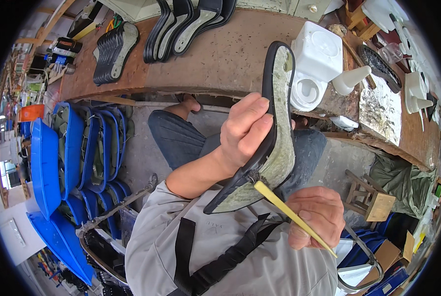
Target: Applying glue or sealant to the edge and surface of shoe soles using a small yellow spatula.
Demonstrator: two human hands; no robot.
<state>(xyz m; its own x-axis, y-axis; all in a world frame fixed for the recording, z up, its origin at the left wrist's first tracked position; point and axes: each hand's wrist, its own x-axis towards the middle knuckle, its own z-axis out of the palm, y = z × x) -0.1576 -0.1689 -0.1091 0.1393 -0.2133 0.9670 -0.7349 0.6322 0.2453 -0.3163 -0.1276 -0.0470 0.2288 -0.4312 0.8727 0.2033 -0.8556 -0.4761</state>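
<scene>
My left hand grips a shoe sole by its edge, with the fingers closed around the black rim. The sole is held up and tilted, its pale greenish, fibrous face showing. In my right hand is a brush with a slim yellow handle, pinched between thumb and fingers. The dark tip of the brush rests at the sole's narrow waist, near the black rim. Just beyond the sole stands an open white plastic pot on the bench.
Stacked soles and more soles lie on the brown bench. A white canister, a white nozzle and a dark tread sole are at the right. Blue bins stand left; a wooden stool stands right.
</scene>
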